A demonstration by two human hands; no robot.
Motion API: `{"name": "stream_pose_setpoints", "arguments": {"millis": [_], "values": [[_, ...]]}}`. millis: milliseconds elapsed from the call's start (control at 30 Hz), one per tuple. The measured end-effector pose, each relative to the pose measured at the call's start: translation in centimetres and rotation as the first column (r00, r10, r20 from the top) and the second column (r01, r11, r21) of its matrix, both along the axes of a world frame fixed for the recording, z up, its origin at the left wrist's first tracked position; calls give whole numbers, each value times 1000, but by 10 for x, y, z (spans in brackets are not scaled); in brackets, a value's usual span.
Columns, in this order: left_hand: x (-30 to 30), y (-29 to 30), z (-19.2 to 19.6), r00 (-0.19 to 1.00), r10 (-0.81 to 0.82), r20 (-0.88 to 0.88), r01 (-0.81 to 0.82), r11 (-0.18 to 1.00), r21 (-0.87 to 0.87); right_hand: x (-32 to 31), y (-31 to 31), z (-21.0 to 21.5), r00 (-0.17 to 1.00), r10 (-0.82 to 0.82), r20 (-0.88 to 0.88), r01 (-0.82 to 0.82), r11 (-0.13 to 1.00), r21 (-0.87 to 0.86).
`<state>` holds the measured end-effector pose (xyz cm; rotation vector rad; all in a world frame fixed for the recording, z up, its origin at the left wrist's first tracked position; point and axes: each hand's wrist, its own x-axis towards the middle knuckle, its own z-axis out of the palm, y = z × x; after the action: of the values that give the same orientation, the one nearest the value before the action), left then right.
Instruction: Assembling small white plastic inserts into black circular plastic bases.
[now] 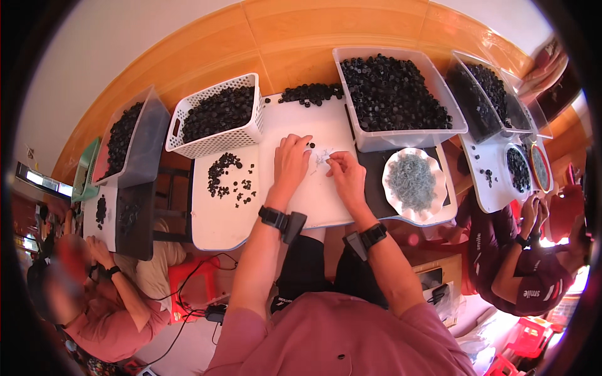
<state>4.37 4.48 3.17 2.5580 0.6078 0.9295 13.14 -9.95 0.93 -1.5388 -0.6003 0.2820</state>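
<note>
My left hand (290, 161) rests over the white table, its thumb and fingertip closing on a small round black cap (311, 145). To its right, my right hand (348, 177) is closed in a pinch at the edge of a little scatter of thin, pale grey-clear pieces (320, 158). Whatever sits between those fingertips is too small to make out. A white scalloped bowl (389, 199) heaped with similar pale pieces (411, 178) stands right of my right hand. Loose black parts (221, 174) lie on the table to the left of my left hand.
A white perforated basket (256, 119) and a large clear bin (407, 139), both full of black caps, stand at the back. More caps (312, 94) lie between them. Other people work at tables left (106, 326) and right (514, 263). Cables (182, 291) hang at lower left.
</note>
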Motion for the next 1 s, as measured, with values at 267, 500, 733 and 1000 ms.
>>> {"name": "stream_pose_setpoints", "arguments": {"millis": [267, 500, 733, 1000], "values": [[9, 8, 8, 980, -90, -176, 98, 994, 42, 0, -4, -5, 998, 10, 69, -7, 999, -53], [-16, -45, -8, 982, -2, 189, 62, 947, -316, -2, -5, -2, 998, 17, -56, -14, 998, 60], [-24, -52, -21, 975, 2, 222, 79, 930, -359, -4, -5, -2, 996, 92, 6, -92, 996, 9], [-22, -50, -27, 975, -47, 216, 116, 940, -320, -4, -5, -2, 993, 66, 95, -62, 997, -44]]}}
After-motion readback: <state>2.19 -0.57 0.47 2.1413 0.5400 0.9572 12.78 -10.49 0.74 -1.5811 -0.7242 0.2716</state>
